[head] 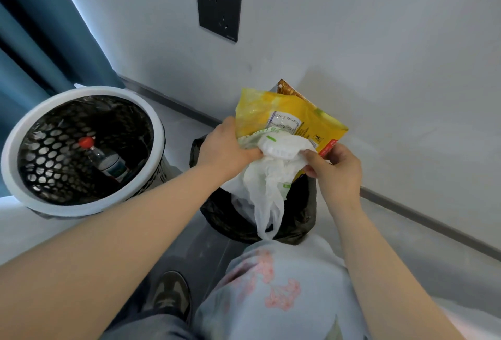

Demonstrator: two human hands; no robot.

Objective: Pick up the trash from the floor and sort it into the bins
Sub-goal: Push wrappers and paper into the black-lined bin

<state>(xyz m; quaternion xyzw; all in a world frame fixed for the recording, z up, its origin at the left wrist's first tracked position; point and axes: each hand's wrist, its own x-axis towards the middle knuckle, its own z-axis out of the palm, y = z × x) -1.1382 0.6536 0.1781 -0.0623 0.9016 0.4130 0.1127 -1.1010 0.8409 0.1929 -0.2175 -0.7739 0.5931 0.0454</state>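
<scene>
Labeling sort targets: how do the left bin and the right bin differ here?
Left bin shows a white rim and perforated wall; right bin shows only black bag. Left bin's mouth is in plain view, a red-capped bottle inside; right bin's is mostly hidden by the trash bundle the left hand and right hand hold over it. Shared: black liners, floor by the wall.

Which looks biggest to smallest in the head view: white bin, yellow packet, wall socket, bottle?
1. White bin.
2. Yellow packet, partly covered.
3. Wall socket and bottle look alike; distance differs, so unranked.
</scene>
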